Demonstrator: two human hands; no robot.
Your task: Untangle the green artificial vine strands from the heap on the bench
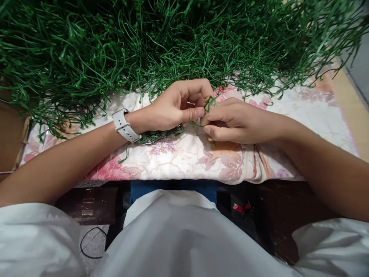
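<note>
My left hand (184, 102) and my right hand (235, 119) meet over the front of the table. Between their fingertips is a small green plastic plant sprig (210, 103), its forked tip sticking up between the hands. My left thumb and fingers pinch at it from one side. On the other side, my right fingers are curled and closed on it, with the thumb below. A few thin green stems (161, 135) lie on the cloth under my left wrist. The exact grip inside the right fingers is hidden.
A large heap of green artificial grass stems (150, 42) fills the table's far side. Floral cloth (184, 157) covers the tabletop. At the left edge stands a cardboard box (13, 130). A dark wooden bench (89, 204) and a black cable (93, 242) are below.
</note>
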